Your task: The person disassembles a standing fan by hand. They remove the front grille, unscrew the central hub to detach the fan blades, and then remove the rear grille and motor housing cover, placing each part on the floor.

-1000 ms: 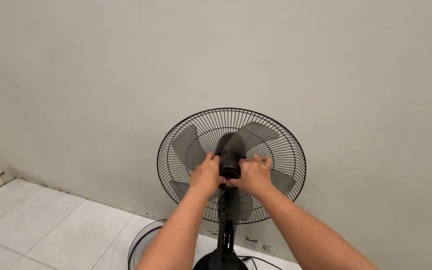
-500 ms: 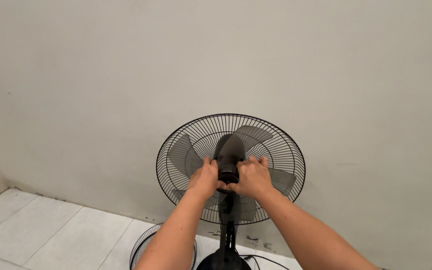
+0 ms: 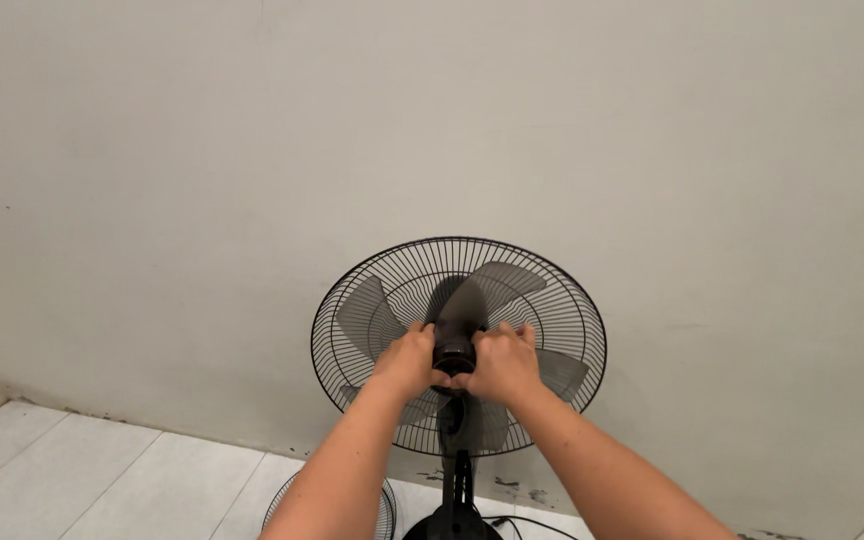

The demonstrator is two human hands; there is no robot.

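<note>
Right now both hands, left hand (image 3: 407, 362) and right hand (image 3: 499, 362), are clamped around the black hub cap (image 3: 454, 354) of the grey fan blades (image 3: 372, 312) at centre frame. Better to brace 1 blade while twisting, keeping knuckles off the rear grille (image 3: 572, 300).

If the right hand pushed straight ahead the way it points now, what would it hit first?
Probably the grey fan blades just beyond the right hand, then the black wire grille behind them; depth is hard to judge.

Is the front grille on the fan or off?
Off: the blades sit bare before the rear grille; another grille lies on the floor.
</note>
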